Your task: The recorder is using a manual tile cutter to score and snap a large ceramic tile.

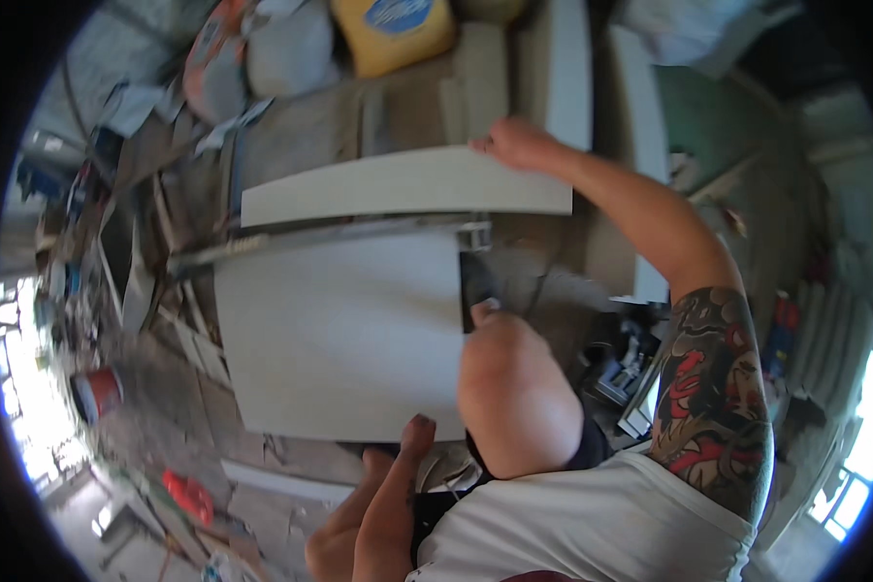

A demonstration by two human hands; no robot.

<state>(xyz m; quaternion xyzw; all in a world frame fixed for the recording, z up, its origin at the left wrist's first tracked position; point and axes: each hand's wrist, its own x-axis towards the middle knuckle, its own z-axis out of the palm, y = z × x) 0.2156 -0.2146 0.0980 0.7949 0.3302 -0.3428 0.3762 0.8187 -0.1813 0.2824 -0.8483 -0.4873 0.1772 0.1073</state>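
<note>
A long white board strip (378,184) lies across the top of the work, and my right hand (514,145) is closed on its far edge toward the right end. Below it a metal straightedge rail (252,242) with a small bracket spans a large white panel (335,330). My left hand (419,432) is at the panel's near edge, fingers curled; what they hold, if anything, is hidden. My bent knee is beside the panel's right edge, hiding part of what is there.
Sacks, one yellow (393,39), sit beyond the boards. Long white boards (635,165) lie at right, near a black tool (616,354). Wooden offcuts, a bucket (97,393) and a red item (189,495) are on the cluttered left. A narrow strip (281,480) lies below the panel.
</note>
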